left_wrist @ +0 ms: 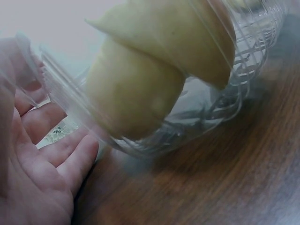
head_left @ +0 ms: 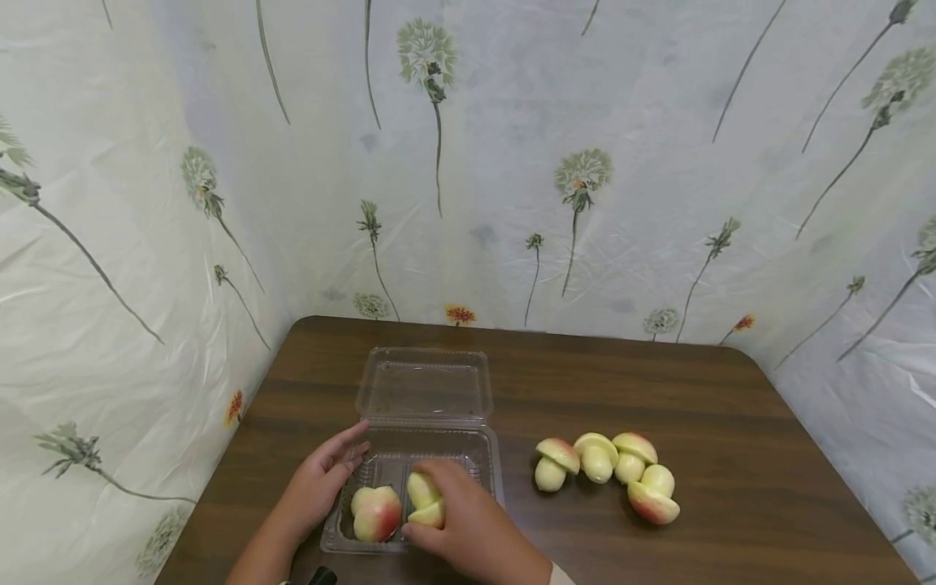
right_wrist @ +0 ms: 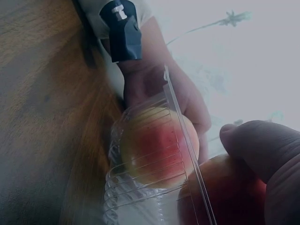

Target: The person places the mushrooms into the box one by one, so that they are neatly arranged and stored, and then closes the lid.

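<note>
A clear plastic clamshell box (head_left: pixel 439 439) lies on the table with its lid (head_left: pixel 426 386) folded back. Inside, at the left, sits a mushroom-shaped piece (head_left: pixel 379 516), pale yellow with a red-blushed cap. My right hand (head_left: pixel 478 520) reaches over the box's right half and grips a second mushroom (head_left: pixel 424 497) between thumb and fingers, beside the first. Along the box's left wall my left hand (head_left: pixel 322 479) rests with loosely extended fingers; the left wrist view shows those fingers (left_wrist: pixel 77 161) against the clear wall. Through the plastic, the right wrist view shows the first mushroom's red cap (right_wrist: pixel 161 147).
Right of the box, several more mushrooms stand close together on the brown wooden table (head_left: pixel 702 406), among them an upright one (head_left: pixel 556 465) and one with its red cap down (head_left: pixel 653 497). A flower-printed curtain (head_left: pixel 497 162) hangs behind and around the table.
</note>
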Tool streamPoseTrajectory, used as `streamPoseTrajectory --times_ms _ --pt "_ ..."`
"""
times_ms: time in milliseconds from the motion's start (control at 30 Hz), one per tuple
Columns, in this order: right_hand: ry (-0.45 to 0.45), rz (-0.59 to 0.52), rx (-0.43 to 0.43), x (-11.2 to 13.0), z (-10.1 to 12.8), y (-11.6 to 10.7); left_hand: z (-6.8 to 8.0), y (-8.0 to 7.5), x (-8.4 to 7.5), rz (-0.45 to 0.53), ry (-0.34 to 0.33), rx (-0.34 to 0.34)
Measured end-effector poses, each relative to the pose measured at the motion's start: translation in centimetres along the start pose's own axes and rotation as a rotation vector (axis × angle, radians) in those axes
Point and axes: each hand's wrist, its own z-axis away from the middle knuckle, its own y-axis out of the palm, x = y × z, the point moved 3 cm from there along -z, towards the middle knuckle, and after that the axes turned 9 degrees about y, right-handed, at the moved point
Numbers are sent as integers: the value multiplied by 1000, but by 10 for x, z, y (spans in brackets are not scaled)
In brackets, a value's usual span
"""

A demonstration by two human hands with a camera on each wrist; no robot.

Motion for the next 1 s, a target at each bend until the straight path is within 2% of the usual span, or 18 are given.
streamPoseTrajectory --times_ms 400,700,1000 --pt "50 89 26 2 -4 5 1 0 4 -1 -4 16" --pt "60 120 38 -2 -10 10 -1 -2 3 -18 9 2" --pt "68 136 62 0 -12 10 -1 -1 3 -26 -2 19"
